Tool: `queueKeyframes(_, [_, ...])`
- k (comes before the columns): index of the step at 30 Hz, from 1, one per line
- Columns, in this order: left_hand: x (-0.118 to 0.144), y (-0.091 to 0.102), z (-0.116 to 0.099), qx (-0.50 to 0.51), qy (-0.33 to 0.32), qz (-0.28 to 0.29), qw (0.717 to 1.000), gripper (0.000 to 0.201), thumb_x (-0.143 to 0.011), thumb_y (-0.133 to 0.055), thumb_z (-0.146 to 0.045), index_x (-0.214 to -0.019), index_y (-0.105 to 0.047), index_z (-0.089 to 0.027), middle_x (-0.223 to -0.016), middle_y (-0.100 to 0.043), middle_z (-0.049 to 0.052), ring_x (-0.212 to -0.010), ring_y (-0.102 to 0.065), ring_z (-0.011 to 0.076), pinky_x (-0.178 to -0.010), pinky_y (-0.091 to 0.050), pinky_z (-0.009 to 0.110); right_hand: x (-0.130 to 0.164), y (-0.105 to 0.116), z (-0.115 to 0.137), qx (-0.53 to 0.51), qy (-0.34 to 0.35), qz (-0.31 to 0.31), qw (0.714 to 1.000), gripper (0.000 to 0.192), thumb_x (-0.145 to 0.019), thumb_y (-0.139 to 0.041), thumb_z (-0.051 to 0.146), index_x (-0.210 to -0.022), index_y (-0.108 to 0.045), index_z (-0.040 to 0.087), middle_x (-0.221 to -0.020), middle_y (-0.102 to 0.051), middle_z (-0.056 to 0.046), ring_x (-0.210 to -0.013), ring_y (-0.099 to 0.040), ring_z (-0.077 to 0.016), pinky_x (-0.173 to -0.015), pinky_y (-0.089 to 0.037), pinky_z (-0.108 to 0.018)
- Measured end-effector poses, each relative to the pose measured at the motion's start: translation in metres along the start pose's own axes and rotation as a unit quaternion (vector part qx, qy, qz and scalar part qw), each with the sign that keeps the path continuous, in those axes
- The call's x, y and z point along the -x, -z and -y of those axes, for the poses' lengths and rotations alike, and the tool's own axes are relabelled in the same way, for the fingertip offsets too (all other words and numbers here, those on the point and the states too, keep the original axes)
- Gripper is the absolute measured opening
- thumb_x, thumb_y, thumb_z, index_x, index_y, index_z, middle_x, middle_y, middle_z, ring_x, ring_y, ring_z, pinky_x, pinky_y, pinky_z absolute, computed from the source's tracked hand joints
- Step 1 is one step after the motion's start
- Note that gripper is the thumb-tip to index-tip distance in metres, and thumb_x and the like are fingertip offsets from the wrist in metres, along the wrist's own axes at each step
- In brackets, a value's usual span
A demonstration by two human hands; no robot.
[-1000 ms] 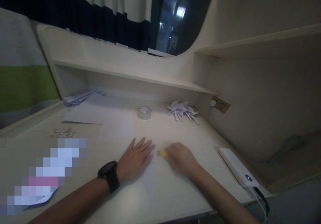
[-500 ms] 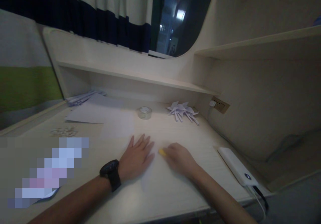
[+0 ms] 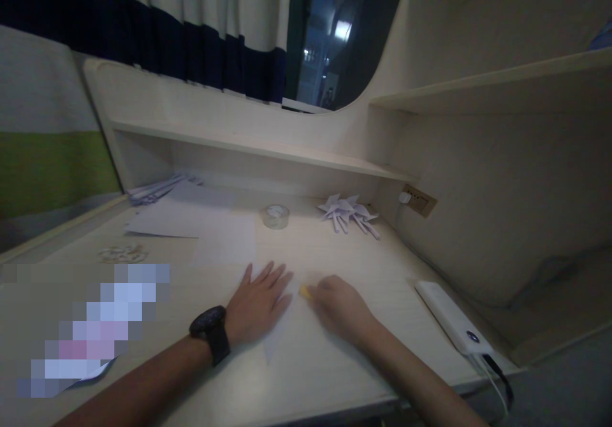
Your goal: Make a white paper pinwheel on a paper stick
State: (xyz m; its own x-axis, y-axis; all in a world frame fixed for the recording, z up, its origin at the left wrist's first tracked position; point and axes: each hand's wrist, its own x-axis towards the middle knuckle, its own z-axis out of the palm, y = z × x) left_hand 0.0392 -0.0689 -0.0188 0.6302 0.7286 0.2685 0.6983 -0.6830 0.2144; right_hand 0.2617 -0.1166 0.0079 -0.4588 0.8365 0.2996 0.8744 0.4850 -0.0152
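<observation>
Pale wooden table point(image 3: 329, 379): left hand point(image 3: 258, 303) flat, fingers spread, over white paper piece point(image 3: 271, 345) near centre; right hand point(image 3: 343, 304), just right, grips small yellow object point(image 3: 305, 292). Paper could skid if left palm lifts.

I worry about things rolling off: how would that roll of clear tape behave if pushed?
Lying flat, the roll of clear tape would probably slide across the desk rather than roll. Its thick ring shape suggests it would feel stiff. Stood on its round edge, it might roll away.
</observation>
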Motion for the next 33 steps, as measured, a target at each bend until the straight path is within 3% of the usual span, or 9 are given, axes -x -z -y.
queueKeyframes(14, [0.001, -0.002, 0.002, -0.006, -0.017, 0.014, 1.0, 0.045, -0.096, -0.023, -0.049, -0.14, -0.034, -0.04, -0.149, -0.033, 0.001, -0.137, -0.023, 0.0327, -0.106, -0.011, 0.062, -0.003, 0.001, -0.009, -0.019, 0.026, -0.008, 0.999, 0.023, -0.085, -0.054, 0.019, -0.104, -0.066, 0.025, -0.082, -0.064, -0.005, -0.076, -0.052, -0.0176, -0.071, -0.038, -0.028])
queueKeyframes(17, [0.002, -0.003, 0.005, -0.008, -0.016, 0.015, 1.0, 0.05, -0.096, -0.023, -0.052, -0.141, -0.032, -0.035, -0.15, -0.031, 0.002, -0.138, -0.022, 0.0307, -0.108, -0.01, 0.058, -0.002, 0.003, -0.008, -0.024, 0.033, 0.007, 0.999, 0.027, -0.085, -0.053, 0.017, -0.108, -0.063, 0.025, -0.086, -0.065, -0.004, -0.08, -0.053, -0.0181, -0.075, -0.038, -0.029])
queueKeyframes(23, [0.004, -0.001, 0.016, -0.008, -0.028, 0.025, 0.999, 0.058, -0.095, -0.022, -0.055, -0.144, -0.03, -0.025, -0.151, -0.028, 0.006, -0.139, -0.021, 0.0262, -0.112, -0.012, 0.047, 0.002, 0.004, -0.009, -0.011, 0.032, 0.009, 0.999, 0.025, -0.087, -0.047, 0.019, -0.107, -0.063, 0.023, -0.085, -0.062, -0.005, -0.08, -0.051, -0.0179, -0.07, -0.038, -0.027])
queueKeyframes(33, [0.005, 0.0, 0.016, -0.023, -0.034, 0.02, 0.999, 0.061, -0.095, -0.021, -0.054, -0.144, -0.029, -0.018, -0.15, -0.029, 0.009, -0.139, -0.021, 0.0272, -0.112, -0.012, 0.048, 0.003, -0.001, -0.007, 0.035, 0.028, -0.011, 0.999, 0.02, -0.089, -0.048, 0.022, -0.101, -0.064, 0.022, -0.082, -0.06, -0.005, -0.074, -0.049, -0.0169, -0.063, -0.035, -0.026])
